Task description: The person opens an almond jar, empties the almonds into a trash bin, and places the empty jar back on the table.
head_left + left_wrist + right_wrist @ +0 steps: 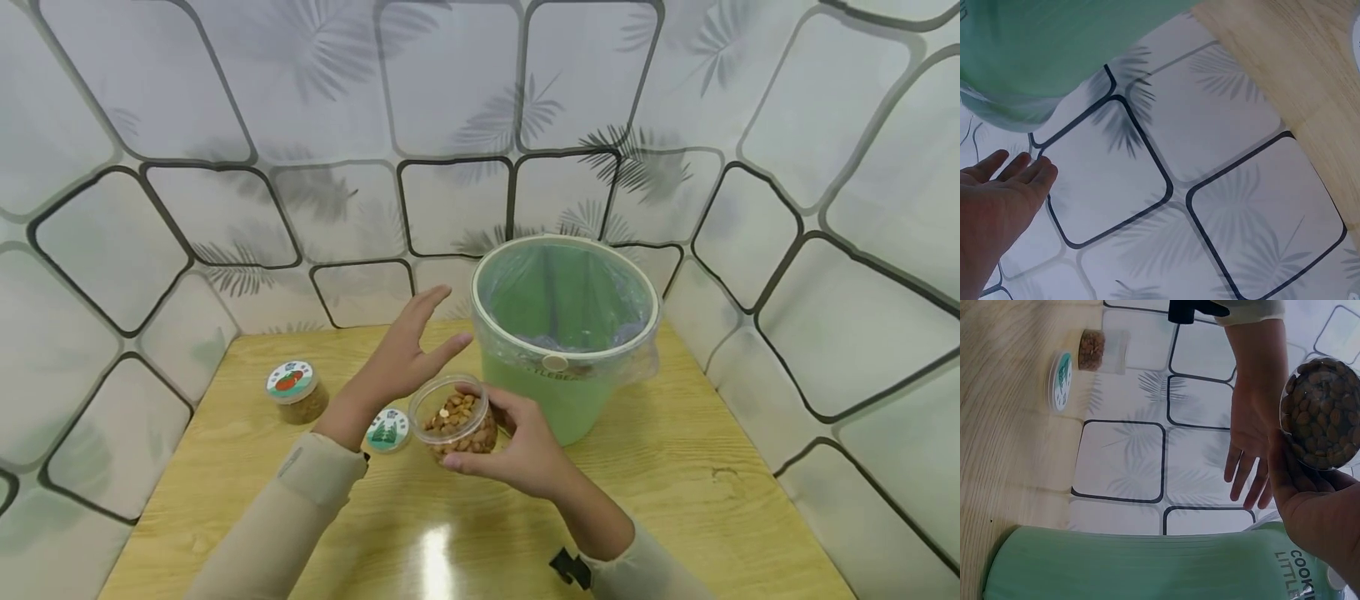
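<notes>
My right hand [528, 446] grips an uncovered clear plastic jar [453, 421] of brown almonds, held tilted above the table. In the right wrist view the jar's bottom [1321, 415] faces the camera, with almonds pressed against it. Raised to the left of the jar, my left hand [401, 350] holds nothing, its fingers extended and its thumb apart. The left wrist view shows only part of that hand [1007, 200]. A round lid [387, 430] with a green picture lies on the table near my left wrist.
A green bin [536, 396] with a clear plastic liner stands right of and behind the jar. A second jar [303, 404], capped by a lid with a red picture, sits at the left on the wooden table [637, 517]. Patterned cloth walls [457, 204] enclose the table.
</notes>
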Demonstrator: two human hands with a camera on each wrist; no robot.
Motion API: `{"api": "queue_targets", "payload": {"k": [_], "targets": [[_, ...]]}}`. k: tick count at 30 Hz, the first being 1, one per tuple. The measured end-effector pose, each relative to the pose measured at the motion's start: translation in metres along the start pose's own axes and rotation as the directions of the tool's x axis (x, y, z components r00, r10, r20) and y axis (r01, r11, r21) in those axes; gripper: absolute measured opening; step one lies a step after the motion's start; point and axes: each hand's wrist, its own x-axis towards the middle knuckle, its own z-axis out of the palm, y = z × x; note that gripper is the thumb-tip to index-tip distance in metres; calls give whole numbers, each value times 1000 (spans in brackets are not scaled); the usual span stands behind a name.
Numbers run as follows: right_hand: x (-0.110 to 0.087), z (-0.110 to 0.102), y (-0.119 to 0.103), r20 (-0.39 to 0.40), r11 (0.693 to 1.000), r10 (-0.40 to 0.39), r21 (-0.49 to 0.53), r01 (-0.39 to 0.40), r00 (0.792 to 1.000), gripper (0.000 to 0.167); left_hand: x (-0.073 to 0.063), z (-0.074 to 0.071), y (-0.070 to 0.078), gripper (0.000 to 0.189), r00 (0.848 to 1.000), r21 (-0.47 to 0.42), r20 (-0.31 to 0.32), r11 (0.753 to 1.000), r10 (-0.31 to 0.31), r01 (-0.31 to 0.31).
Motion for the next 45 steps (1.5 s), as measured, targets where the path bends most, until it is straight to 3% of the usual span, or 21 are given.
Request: {"api": "queue_targets", "payload": {"k": [8, 22, 27, 33, 41, 45], "targets": [[-2, -2, -3, 1, 1000, -12, 23, 12, 1000, 76, 15, 8, 9, 82, 999, -16, 5, 999, 46, -46], [-4, -8, -9, 0, 999, -50, 17, 50, 999, 77, 38, 18, 20, 97, 998, 26, 54, 999, 27, -28], [-6, -12, -8, 5, 995, -102, 13, 102, 995, 77, 46, 21, 28, 105, 997, 107, 77, 994, 21, -29], [-8, -14, -10, 2, 993, -117, 25, 117, 993, 78, 55, 28, 40, 119, 994, 263, 104, 963, 32, -58], [-9, -16, -12, 0, 989, -143, 39, 143, 990, 78, 63, 34, 53, 133, 990, 320, 136, 945, 24, -67], [-10, -18, -12, 3, 988, -149, 40, 148, 989, 79, 68, 36, 53, 133, 989, 362, 135, 926, 62, -108]]}}
